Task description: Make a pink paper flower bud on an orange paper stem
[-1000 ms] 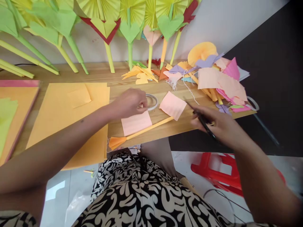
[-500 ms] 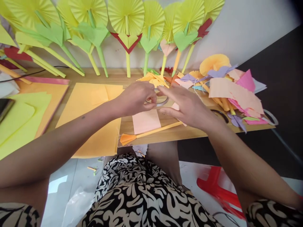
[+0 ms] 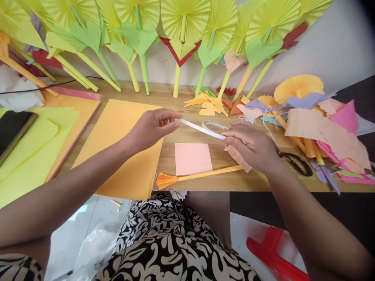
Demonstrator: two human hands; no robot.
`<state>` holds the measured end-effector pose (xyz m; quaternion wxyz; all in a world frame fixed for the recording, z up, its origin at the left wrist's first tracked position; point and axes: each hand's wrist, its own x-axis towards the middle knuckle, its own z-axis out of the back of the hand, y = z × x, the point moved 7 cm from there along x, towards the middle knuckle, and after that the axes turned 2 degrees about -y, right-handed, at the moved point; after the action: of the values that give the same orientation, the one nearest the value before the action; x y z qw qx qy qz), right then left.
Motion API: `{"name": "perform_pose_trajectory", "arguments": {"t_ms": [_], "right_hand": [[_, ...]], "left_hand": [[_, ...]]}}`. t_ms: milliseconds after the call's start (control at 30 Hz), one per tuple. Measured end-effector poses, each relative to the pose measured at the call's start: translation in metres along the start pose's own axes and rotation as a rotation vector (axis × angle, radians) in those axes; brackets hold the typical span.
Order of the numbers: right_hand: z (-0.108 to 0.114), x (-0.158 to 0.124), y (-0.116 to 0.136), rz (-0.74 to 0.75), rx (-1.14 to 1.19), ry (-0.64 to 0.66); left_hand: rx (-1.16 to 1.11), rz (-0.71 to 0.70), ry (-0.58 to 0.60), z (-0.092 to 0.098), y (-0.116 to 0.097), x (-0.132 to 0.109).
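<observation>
My left hand point(image 3: 154, 127) pinches the free end of a white tape strip point(image 3: 200, 129) pulled out over the wooden table point(image 3: 263, 183). My right hand point(image 3: 252, 146) is closed on the tape roll point(image 3: 214, 125), holding it down where the strip leaves it. Below the strip lies a pink paper square point(image 3: 192, 158). Another pink piece point(image 3: 238, 158) is partly hidden under my right hand. An orange paper stick with a fanned end point(image 3: 187, 178) lies near the table's front edge. Black scissors point(image 3: 295, 164) rest on the table just right of my right wrist.
Yellow paper fan flowers point(image 3: 183, 15) on green stems lean against the back wall. Large orange sheets point(image 3: 117, 148) and yellow-green sheets point(image 3: 29, 148) cover the left. A phone point(image 3: 11, 130) lies far left. A heap of coloured paper scraps point(image 3: 322, 125) fills the right. A red stool point(image 3: 275, 257) stands below.
My right hand put the scissors down on the table and took hold of the tape roll. My left hand then drew a strip of tape out to the left. The view tilted upward.
</observation>
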<state>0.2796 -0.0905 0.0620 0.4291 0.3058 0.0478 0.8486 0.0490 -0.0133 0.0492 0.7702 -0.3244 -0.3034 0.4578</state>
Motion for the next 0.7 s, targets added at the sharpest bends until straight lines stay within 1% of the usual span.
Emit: {"name": "perform_pose_trajectory", "arguments": {"t_ms": [67, 167, 233, 300, 400, 467, 600, 700], "right_hand": [[0.000, -0.001, 0.000, 0.012, 0.017, -0.010], [0.002, -0.004, -0.001, 0.002, 0.042, -0.018], [0.003, -0.005, -0.002, -0.013, 0.060, -0.014], [0.003, -0.007, -0.004, -0.051, 0.072, 0.016], [0.000, -0.009, -0.009, -0.154, 0.077, 0.084], [-0.001, -0.010, -0.011, -0.210, 0.087, 0.100], [0.000, -0.011, -0.011, -0.249, 0.146, 0.095], [-0.001, -0.012, -0.011, -0.277, 0.157, 0.123]], "left_hand": [[-0.034, 0.057, -0.027, -0.001, 0.007, 0.000], [-0.074, 0.141, -0.057, 0.001, 0.018, 0.003], [-0.109, 0.200, -0.033, 0.002, 0.024, 0.004], [-0.146, 0.234, 0.018, -0.001, 0.028, 0.004], [-0.184, 0.217, 0.080, -0.007, 0.029, 0.003], [-0.205, 0.194, 0.096, -0.009, 0.028, 0.003], [-0.258, 0.210, 0.106, -0.010, 0.028, 0.001], [-0.257, 0.218, 0.130, -0.011, 0.026, 0.000]]}}
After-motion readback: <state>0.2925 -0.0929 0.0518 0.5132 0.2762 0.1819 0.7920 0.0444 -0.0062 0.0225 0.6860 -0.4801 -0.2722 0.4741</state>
